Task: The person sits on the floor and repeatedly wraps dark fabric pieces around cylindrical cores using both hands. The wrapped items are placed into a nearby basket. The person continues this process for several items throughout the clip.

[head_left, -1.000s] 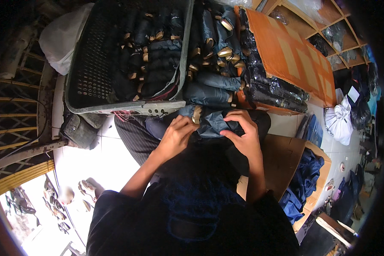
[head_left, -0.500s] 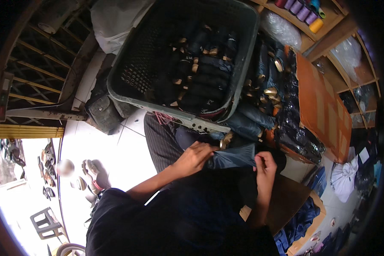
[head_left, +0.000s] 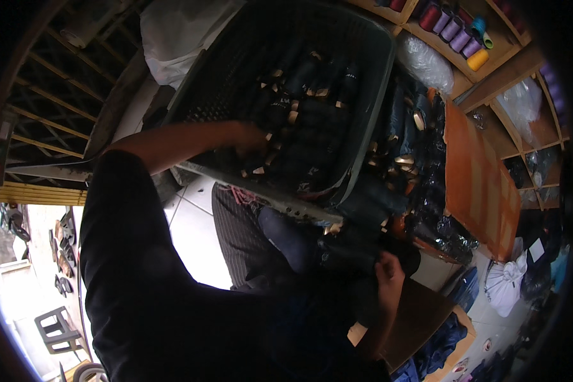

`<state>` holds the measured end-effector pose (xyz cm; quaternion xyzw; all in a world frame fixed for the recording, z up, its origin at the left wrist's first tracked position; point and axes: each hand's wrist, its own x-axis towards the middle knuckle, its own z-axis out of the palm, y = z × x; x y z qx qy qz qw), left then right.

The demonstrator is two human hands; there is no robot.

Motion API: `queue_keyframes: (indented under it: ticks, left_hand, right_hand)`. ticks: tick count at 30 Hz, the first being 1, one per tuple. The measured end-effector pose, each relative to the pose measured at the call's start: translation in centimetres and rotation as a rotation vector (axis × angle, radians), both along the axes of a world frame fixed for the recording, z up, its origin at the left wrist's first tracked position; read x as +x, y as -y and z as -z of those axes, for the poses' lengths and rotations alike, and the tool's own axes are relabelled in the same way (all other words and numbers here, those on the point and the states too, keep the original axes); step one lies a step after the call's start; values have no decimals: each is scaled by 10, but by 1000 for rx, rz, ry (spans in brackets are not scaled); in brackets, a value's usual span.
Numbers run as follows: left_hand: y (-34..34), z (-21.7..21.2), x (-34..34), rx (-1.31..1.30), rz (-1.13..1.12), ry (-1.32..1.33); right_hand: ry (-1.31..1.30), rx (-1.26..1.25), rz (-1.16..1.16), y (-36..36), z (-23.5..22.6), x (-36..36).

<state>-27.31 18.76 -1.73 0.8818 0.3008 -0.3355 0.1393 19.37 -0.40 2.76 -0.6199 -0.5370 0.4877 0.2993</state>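
My left hand [head_left: 251, 139] reaches into a dark green plastic basket [head_left: 200, 169], over rolled dark bundles [head_left: 309, 137] with gold-coloured bands. Shadow and blur hide its fingertips, so I cannot tell whether it grips one. By my lap my right hand [head_left: 389, 270] is closed, thumb against fingers, on the edge of a thin, dark-looking plastic bag [head_left: 356, 258]. Shade makes the bag's far end and contents hard to see. Similar dark rolls [head_left: 379, 194] lie beside the basket, to its right.
An orange-brown cardboard box [head_left: 481, 181] stands at the right, with black plastic-wrapped packs along its side. Behind it, wooden shelves [head_left: 471, 89] hold thread spools [head_left: 452, 28] and clear bags. A white tied sack [head_left: 506, 280] sits at far right. A stool [head_left: 60, 330] stands lower left.
My left hand has let go of the plastic bag and swung up and left into the basket. My right hand keeps hold of the bag, slightly lower, and the bag is no longer stretched out.
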Motion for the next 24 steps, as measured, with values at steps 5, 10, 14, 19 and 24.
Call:
queue_keyframes:
  ticks: [5,10,14,19,24]
  left_hand:
    - [6,28,6,13,34,-39]
    - [-6,20,-1,54,72,-65]
    - [-18,-50,-12,-254,-635,463]
    - [9,-139,11,130,-973,1001]
    - [74,-173,104,753,-478,1430]
  right_hand:
    - [63,-4,35,7,12,18]
    - [113,-46,82,-5,12,20]
    - [21,-34,196,-12,16,18]
    - [70,68,60,-17,13,14]
    - [338,321,52,-10,10,0]
